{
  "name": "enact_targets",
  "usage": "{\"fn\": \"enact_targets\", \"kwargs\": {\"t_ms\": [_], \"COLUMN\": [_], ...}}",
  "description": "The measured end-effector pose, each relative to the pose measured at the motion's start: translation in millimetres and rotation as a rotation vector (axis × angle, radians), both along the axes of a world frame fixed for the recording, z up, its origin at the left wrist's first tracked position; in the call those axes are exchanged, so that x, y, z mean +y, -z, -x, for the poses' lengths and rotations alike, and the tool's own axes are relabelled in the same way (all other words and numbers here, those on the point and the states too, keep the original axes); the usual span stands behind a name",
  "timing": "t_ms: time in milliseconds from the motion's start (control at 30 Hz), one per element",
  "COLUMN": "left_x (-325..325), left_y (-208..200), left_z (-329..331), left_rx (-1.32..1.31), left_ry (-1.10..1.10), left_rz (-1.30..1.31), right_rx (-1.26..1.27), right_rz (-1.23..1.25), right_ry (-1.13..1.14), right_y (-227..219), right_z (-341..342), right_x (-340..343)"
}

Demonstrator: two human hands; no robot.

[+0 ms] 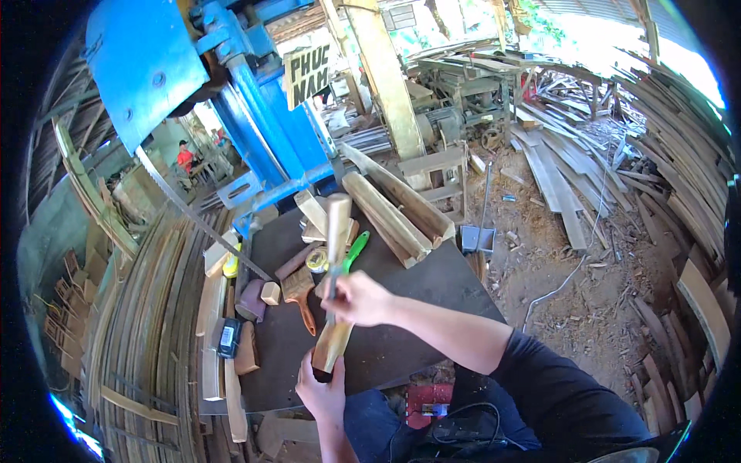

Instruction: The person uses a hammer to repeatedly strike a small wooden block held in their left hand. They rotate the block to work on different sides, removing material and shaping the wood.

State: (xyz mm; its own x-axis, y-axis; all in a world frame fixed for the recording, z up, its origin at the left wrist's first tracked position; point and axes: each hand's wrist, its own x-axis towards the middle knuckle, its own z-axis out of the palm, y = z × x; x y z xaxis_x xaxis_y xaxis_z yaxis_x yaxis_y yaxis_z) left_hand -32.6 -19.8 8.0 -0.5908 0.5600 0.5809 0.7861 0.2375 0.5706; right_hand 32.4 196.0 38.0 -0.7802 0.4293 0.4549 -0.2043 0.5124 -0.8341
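Clenched around a motion-blurred tool point(337, 228) with a pale, rounded wooden end, the right hand point(359, 299) hid the tool's middle, its forearm slanting from four o'clock. At its seven o'clock, the left hand point(323, 395), wrist angled from six, clasped a smooth, angular wooden block point(333, 347) above the dark, flat table point(270, 370). An orange-handled brush point(301, 292) lay at nine; long, rounded timbers point(386, 216) crowded one o'clock.

blurred wooden handle point(337, 231) over the desk point(266, 356), blue machine point(258, 127) behind the desk cut off by the top edge, red-clad person point(185, 157) beyond the desk too small to discern
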Motion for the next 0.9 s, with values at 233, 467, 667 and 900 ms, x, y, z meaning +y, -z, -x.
{"fn": "enact_targets", "kwargs": {"t_ms": [233, 467, 667, 900], "left_x": [2, 0, -7, 0], "left_y": [5, 9, 9, 3], "left_z": [7, 3, -1, -8], "left_rx": [-0.226, -0.012, -0.004, 0.219], "left_ry": [0.090, 0.008, 0.058, -0.035], "left_rz": [-0.022, 0.036, 0.151, 0.057], "right_rx": [-0.270, -0.087, -0.302, -0.290], "right_rz": [0.249, 0.114, 0.179, 0.315], "right_ry": [-0.294, 0.082, -0.225, -0.252], "right_y": [-13, -13, -19, -25], "right_z": [-8, -7, -6, -15], "right_x": [-27, 10, -22, -22]}}
